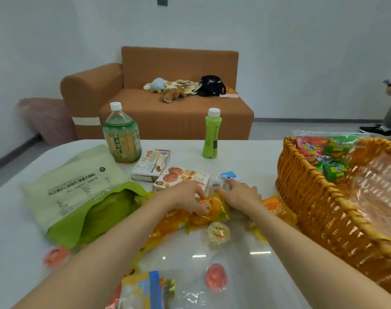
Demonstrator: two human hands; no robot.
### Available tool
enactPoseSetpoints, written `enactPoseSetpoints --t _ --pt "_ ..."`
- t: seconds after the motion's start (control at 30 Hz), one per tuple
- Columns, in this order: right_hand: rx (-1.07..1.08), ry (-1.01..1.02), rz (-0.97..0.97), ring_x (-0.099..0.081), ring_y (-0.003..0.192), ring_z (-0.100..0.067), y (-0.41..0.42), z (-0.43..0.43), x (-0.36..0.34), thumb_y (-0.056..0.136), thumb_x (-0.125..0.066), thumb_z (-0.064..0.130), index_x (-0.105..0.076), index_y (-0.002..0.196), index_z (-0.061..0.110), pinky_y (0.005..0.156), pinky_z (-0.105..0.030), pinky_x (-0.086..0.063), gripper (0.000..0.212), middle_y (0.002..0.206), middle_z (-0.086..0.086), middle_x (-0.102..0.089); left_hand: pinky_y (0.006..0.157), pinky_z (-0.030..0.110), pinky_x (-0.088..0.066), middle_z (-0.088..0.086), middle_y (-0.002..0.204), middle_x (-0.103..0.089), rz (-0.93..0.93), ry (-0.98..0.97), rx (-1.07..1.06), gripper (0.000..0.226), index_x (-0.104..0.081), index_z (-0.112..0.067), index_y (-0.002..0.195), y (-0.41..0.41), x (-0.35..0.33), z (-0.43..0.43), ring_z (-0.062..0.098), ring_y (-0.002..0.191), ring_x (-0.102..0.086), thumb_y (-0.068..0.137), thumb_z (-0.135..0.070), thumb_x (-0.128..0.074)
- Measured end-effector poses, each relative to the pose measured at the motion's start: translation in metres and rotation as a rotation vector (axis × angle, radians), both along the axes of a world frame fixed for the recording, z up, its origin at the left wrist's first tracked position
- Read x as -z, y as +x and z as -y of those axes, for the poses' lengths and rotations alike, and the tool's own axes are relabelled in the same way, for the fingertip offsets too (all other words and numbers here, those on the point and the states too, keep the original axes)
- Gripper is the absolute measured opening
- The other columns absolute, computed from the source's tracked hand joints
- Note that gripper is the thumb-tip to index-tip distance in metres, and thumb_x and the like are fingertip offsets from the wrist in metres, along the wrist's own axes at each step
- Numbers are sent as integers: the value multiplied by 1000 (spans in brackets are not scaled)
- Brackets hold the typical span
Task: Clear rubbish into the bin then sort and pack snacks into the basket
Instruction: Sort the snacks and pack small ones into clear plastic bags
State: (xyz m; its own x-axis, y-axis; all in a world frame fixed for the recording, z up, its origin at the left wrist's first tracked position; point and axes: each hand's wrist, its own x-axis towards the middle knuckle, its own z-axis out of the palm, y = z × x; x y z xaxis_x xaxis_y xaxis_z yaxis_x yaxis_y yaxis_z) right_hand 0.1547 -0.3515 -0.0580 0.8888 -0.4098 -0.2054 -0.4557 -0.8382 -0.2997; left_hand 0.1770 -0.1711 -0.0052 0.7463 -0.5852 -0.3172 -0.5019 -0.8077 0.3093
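Note:
My left hand (185, 197) lies over an orange-yellow snack packet (214, 210) in the middle of the white table (245, 157), fingers curled and pinching it. My right hand (241, 194) rests just right of it, fingers bent around a small clear packet with a barcode (218, 185). The wicker basket (310, 197) stands at the right and holds colourful candy bags (328, 155). More orange packets (277, 208) lie beside the basket. A clear jelly cup (218, 232) and a red jelly cup (216, 276) sit nearer me.
A large green bag (78, 192) lies at left. Two biscuit boxes (152, 165), a big tea bottle (121, 134) and a slim green bottle (211, 136) stand behind. A pink bin (47, 120) stands beside the brown sofa (178, 108). Someone's legs (390, 117) show at far right.

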Motion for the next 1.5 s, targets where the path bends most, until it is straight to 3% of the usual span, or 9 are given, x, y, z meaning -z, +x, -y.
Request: enactPoseSetpoints --t 0.1,0.27,0.5,0.67,0.87,1.03,1.13,1.33,1.5 --pt "23 69 32 -34 133 -36 -30 -9 -8 93 -31 65 -29 148 34 106 -46 -32 63 148 -6 -42 101 39 -43 -2 132 -54 114 -75 -50 40 -60 -29 122 -31 -4 -10 18 120 -50 86 -43 -66" --pt "-56 123 14 -47 126 -33 -72 -26 -24 97 -35 44 -45 135 24 103 -38 -32 44 137 -9 -54 94 33 -44 -5 128 -57 250 -98 -50 25 -63 -35 113 -71 -14 -26 18 119 -52 88 -36 -65" --pt "-76 256 159 -52 122 -23 -124 -45 -62 90 -51 17 -57 131 17 100 -32 -44 41 132 -5 -58 96 36 -47 -7 134 -58 239 -61 -54 37 -59 -38 127 -108 -22 -61 18 122 -52 93 -24 -56" --pt "-118 332 395 -58 106 -19 -168 -66 -85 94 -45 15 -62 126 17 82 -26 -45 37 129 -5 -60 103 34 -43 -7 141 -51 228 -129 -137 42 -54 -32 134 -140 -26 -93 15 130 -47 93 -26 -58" --pt "-253 363 530 -56 114 -14 -211 -102 -85 94 -51 17 -65 121 17 90 -28 -46 31 129 2 -60 98 29 -45 -9 140 -52 270 -400 -323 39 -57 -32 130 -186 -25 -141 12 123 -52 92 -26 -61" --pt "-279 310 468 -58 93 -11 -232 -119 -57 93 -55 22 -66 109 19 81 -28 -48 19 108 4 -66 100 31 -42 -6 138 -54 306 -455 -412 37 -57 -28 131 -218 -4 -175 15 123 -53 94 -34 -56" --pt "-207 263 284 -58 93 -19 -232 -121 -32 93 -54 32 -55 106 16 77 -32 -48 21 105 -3 -62 105 33 -39 -8 137 -54 296 -442 -401 40 -56 -31 132 -233 15 -180 13 127 -48 94 -43 -53" --pt "-133 326 173 -62 93 -30 -229 -128 2 92 -54 32 -42 120 10 78 -37 -50 38 109 -13 -61 115 51 -5 -25 152 -27 332 -150 -431 54 -41 -52 136 -251 35 -172 20 146 -13 86 -71 -40" --pt "-85 464 137 -58 57 -15 -220 -126 5 85 -69 25 -46 111 14 49 -25 -47 36 92 -8 -68 114 56 1 -28 149 -30 337 -123 -429 54 -41 -58 132 -252 36 -169 16 146 -11 80 -75 -43"
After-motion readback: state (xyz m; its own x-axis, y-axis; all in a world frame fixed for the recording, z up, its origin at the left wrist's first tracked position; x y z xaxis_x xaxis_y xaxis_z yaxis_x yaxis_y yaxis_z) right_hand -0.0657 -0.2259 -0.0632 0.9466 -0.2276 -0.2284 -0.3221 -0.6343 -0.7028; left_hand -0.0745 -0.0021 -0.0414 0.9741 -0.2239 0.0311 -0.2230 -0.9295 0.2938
